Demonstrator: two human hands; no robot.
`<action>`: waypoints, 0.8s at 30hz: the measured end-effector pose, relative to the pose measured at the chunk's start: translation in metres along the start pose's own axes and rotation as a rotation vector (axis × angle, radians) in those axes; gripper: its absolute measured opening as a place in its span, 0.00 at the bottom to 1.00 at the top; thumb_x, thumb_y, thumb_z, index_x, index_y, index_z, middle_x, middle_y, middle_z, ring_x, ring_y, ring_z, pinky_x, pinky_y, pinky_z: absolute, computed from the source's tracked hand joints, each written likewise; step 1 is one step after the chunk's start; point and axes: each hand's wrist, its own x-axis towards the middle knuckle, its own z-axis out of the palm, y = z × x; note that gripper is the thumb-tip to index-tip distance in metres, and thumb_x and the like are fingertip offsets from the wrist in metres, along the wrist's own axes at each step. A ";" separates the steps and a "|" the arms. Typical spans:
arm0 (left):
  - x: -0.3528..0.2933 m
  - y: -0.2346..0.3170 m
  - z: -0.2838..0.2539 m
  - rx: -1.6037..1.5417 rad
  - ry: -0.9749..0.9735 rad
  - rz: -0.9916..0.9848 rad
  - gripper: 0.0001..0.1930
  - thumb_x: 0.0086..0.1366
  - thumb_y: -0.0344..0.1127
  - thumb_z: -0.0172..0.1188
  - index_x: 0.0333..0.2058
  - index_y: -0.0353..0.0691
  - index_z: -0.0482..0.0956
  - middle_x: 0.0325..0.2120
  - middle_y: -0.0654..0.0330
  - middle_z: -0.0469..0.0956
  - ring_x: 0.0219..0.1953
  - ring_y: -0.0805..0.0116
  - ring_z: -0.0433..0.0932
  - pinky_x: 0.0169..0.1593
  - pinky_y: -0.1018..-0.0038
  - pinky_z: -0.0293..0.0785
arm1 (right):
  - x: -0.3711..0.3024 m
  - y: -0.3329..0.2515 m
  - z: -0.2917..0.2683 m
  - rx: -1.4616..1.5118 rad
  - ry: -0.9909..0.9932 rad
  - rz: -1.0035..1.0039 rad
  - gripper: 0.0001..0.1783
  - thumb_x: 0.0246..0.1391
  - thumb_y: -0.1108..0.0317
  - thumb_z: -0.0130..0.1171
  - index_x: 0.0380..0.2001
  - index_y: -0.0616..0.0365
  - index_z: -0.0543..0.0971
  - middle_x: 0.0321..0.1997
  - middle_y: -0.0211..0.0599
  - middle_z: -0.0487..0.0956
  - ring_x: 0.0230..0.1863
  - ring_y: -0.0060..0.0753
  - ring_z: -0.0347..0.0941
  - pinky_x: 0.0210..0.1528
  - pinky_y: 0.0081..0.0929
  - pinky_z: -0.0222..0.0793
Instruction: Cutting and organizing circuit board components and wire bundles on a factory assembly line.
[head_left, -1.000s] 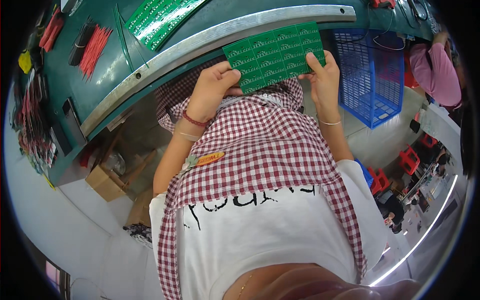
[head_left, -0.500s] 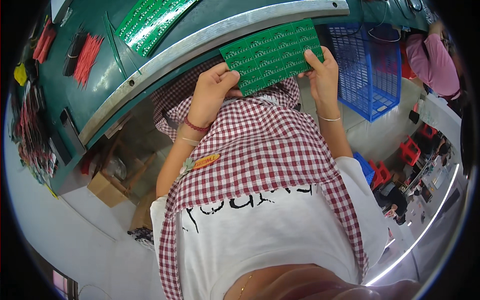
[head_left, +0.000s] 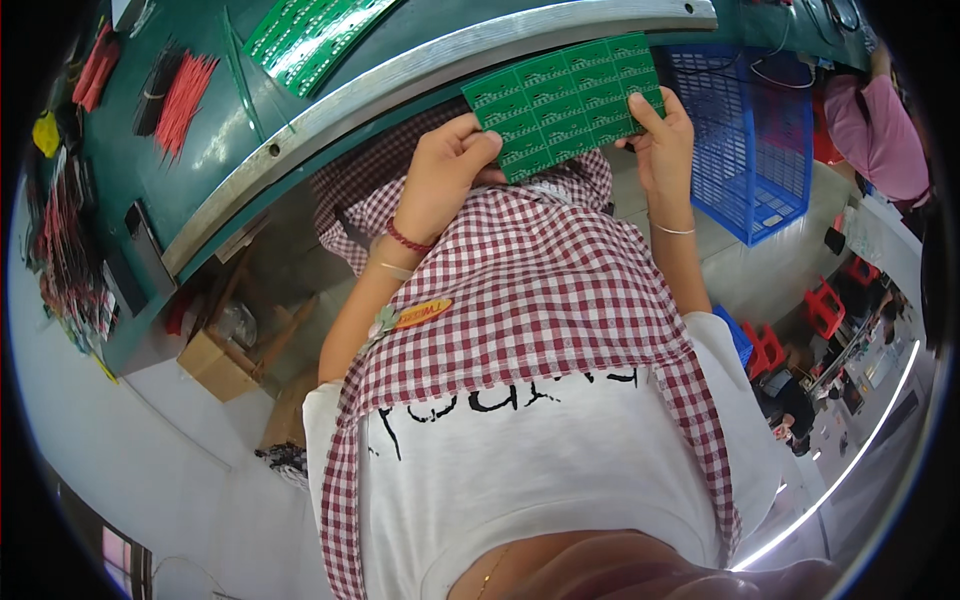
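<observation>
Through my head camera, the dark green worktop (head_left: 200, 180) sits slightly further right than half a second ago; both hands and their board have shifted likewise. Right of them stands one blue lattice plastic crate (head_left: 778, 190); I can't make out its contents. Lower left, one brown cardboard box (head_left: 218, 370) has a clear plastic bag (head_left: 237, 325) at its opening. One flat green circuit panel (head_left: 560, 105) hangs before the worktop edge, my left hand (head_left: 445, 165) pinching its left side, my right hand (head_left: 665, 145) its right. Two wire bundles, red (head_left: 188, 95) and black (head_left: 155, 95), lie on the worktop.
</observation>
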 end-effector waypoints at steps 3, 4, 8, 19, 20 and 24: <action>0.005 0.000 0.000 0.029 -0.026 -0.003 0.10 0.65 0.33 0.50 0.42 0.34 0.73 0.30 0.66 0.75 0.30 0.81 0.73 0.36 0.83 0.74 | -0.001 0.002 0.002 -0.006 0.032 -0.017 0.09 0.54 0.71 0.57 0.36 0.62 0.71 0.29 0.34 0.77 0.23 0.22 0.73 0.19 0.18 0.67; 0.005 0.000 -0.001 0.029 -0.019 -0.001 0.10 0.65 0.33 0.50 0.42 0.34 0.73 0.30 0.66 0.75 0.30 0.81 0.73 0.36 0.83 0.74 | -0.001 0.002 0.004 -0.012 0.061 -0.034 0.09 0.54 0.71 0.57 0.37 0.62 0.71 0.29 0.35 0.77 0.23 0.22 0.73 0.19 0.18 0.67; 0.004 -0.004 -0.002 0.048 -0.002 0.046 0.09 0.65 0.33 0.51 0.39 0.35 0.75 0.29 0.67 0.76 0.30 0.82 0.73 0.33 0.83 0.73 | -0.010 0.006 0.012 0.022 0.121 -0.043 0.10 0.54 0.72 0.56 0.38 0.63 0.71 0.30 0.35 0.77 0.23 0.22 0.72 0.20 0.18 0.65; -0.002 -0.002 0.007 0.008 0.191 0.128 0.09 0.63 0.32 0.52 0.34 0.32 0.77 0.24 0.66 0.76 0.24 0.82 0.72 0.27 0.85 0.69 | -0.019 0.000 0.019 -0.029 0.104 -0.071 0.10 0.55 0.71 0.56 0.39 0.63 0.71 0.31 0.35 0.77 0.25 0.22 0.72 0.21 0.19 0.67; -0.003 -0.004 0.006 0.010 0.190 0.126 0.09 0.63 0.32 0.52 0.34 0.32 0.77 0.24 0.66 0.76 0.24 0.82 0.72 0.27 0.85 0.69 | -0.019 0.000 0.019 -0.025 0.080 -0.061 0.10 0.55 0.71 0.56 0.39 0.63 0.71 0.31 0.36 0.77 0.25 0.23 0.73 0.22 0.19 0.68; -0.006 -0.009 0.003 -0.014 0.234 0.156 0.08 0.63 0.31 0.52 0.34 0.32 0.77 0.24 0.68 0.75 0.23 0.83 0.70 0.27 0.85 0.66 | -0.017 0.002 0.019 0.002 0.049 -0.005 0.10 0.56 0.70 0.55 0.39 0.63 0.71 0.31 0.36 0.77 0.25 0.23 0.74 0.22 0.19 0.69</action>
